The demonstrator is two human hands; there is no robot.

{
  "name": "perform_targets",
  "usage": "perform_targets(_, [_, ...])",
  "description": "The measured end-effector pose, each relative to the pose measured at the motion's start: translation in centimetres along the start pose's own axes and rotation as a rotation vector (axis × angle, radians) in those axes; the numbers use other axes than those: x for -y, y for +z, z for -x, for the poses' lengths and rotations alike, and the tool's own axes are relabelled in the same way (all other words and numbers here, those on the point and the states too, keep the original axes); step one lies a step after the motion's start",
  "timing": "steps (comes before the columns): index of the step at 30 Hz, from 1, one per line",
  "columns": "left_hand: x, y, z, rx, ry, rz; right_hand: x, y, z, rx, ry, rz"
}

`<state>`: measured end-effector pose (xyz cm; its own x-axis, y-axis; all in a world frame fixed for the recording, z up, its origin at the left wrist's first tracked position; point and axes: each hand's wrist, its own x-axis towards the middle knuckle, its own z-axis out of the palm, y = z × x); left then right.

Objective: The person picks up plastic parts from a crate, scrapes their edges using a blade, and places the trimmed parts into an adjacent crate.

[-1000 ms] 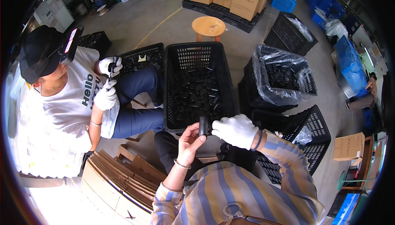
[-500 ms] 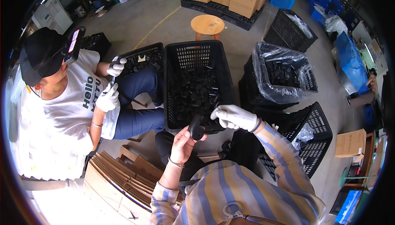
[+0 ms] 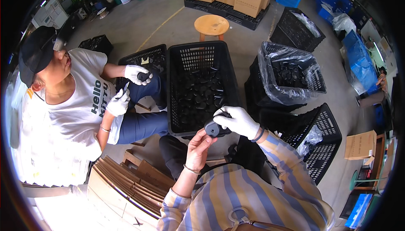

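Remotely, I see a black crate (image 3: 196, 45), its near-right corner hidden behind a gloved right hand (image 3: 241, 121), whose grip I cannot tell; the bare left hand (image 3: 197, 151) grasps a round, partly covered black part (image 3: 212, 129) at the crate's near edge.

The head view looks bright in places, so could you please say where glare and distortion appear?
Head view: glare whitens the area left of the cardboard stack; straight edges bend near the picture's rim; black parts blend inside the central crate; highlights streak the plastic liner.
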<state>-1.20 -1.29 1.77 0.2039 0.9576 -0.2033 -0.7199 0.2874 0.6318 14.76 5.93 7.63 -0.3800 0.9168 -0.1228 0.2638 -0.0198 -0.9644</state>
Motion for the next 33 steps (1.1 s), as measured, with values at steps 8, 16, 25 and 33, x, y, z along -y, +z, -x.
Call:
perform_targets(8, [0.6,0.1,-0.4,0.004,0.121,-0.098,-0.2,0.2,0.3,0.015,0.055,-0.090])
perform_targets(16, [2.2,-1.2,-0.2,-0.077,0.111,-0.233,-3.2,0.4,1.0,0.003,0.172,-0.257])
perform_targets(25, [2.2,0.3,-0.7,0.000,0.016,-0.202,-3.6,-0.2,2.3,-0.104,0.251,-0.407])
perform_targets(33, [2.9,0.6,0.0,-0.043,0.070,-0.295,-3.2,0.0,2.8,-0.109,0.220,-0.382])
